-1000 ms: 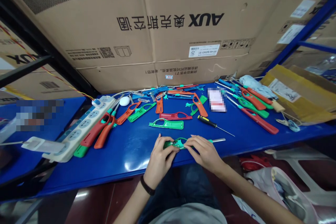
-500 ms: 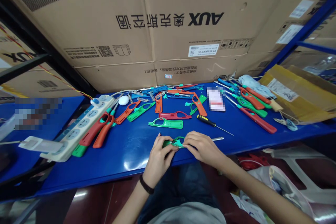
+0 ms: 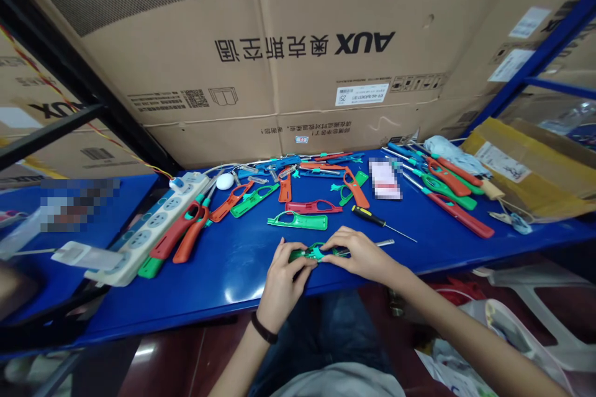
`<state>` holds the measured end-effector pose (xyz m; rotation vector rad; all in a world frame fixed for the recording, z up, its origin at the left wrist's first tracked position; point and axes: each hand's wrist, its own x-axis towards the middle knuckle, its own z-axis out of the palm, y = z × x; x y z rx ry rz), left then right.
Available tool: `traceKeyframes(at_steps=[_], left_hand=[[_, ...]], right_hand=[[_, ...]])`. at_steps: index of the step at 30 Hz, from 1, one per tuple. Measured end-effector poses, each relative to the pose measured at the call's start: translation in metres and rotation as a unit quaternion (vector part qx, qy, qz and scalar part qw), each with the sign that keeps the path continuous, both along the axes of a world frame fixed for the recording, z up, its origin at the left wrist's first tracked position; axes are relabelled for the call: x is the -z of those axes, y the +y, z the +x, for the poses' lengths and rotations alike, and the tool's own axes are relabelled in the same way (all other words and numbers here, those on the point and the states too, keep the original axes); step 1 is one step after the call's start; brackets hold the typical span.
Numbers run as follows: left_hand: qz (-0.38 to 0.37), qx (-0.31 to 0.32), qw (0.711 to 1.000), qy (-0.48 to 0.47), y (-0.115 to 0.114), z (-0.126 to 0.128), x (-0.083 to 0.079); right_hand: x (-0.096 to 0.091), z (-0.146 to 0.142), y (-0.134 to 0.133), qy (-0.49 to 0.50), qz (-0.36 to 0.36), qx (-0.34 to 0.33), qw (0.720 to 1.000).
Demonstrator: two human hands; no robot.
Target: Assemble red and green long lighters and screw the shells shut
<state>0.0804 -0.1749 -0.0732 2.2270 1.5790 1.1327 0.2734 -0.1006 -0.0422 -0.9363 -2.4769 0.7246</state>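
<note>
At the table's front edge, my left hand [image 3: 285, 274] pinches the body of a green long-neck lighter [image 3: 315, 253], whose inside shows. My right hand [image 3: 361, 254] is closed over the lighter's middle, fingertips at its light-green trigger part. The metal tube [image 3: 385, 242] sticks out to the right past my fingers. Parts of the lighter are hidden under both hands. Just beyond lie a green half-shell [image 3: 305, 221] and a red half-shell [image 3: 307, 206]. A black-and-yellow screwdriver [image 3: 369, 214] rests to their right.
On the left, a white power strip [image 3: 139, 239] lies beside red and orange lighters [image 3: 190, 232]. More lighters [image 3: 454, 205] are piled at the right, near a yellow package [image 3: 507, 180]. A big cardboard box [image 3: 298, 87] closes off the back.
My right fingers have shifted slightly on the lighter, and more of its trigger part and tube shows. The whole view has moved a little. A blurred shape appears at the left edge.
</note>
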Motion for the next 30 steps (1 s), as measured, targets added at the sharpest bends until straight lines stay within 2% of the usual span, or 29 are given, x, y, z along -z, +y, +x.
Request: traceKeyframes(at_steps=[3,6,13,18,23,25,28,30], left_hand=[[0.01,-0.005,1.0,0.006,-0.001,0.001,0.001],[0.011,0.002,1.0,0.013,-0.002,0.001,0.0],[-0.022,0.028,0.999,0.023,-0.003,-0.003,-0.003],[-0.008,0.021,0.999,0.028,-0.003,-0.008,-0.003],[0.016,0.012,1.0,0.02,-0.003,-0.012,-0.001],[0.015,0.008,1.0,0.011,-0.003,-0.012,0.0],[0.012,0.002,1.0,-0.001,-0.002,-0.012,0.0],[0.009,-0.003,1.0,-0.001,-0.002,-0.012,0.0]], right_hand=[[0.003,0.001,-0.016,0.01,0.07,0.023,0.997],[0.007,0.0,-0.03,-0.033,0.139,-0.008,0.99],[0.018,-0.01,-0.04,-0.09,0.191,-0.029,0.977],[0.022,-0.015,-0.043,-0.083,0.195,-0.013,0.977],[0.016,-0.005,-0.042,-0.065,0.139,-0.044,0.987],[0.013,0.004,-0.037,-0.038,0.112,-0.012,0.993],[0.01,0.021,-0.027,0.029,0.092,0.118,0.988],[0.01,0.033,-0.022,0.051,0.097,0.157,0.982]])
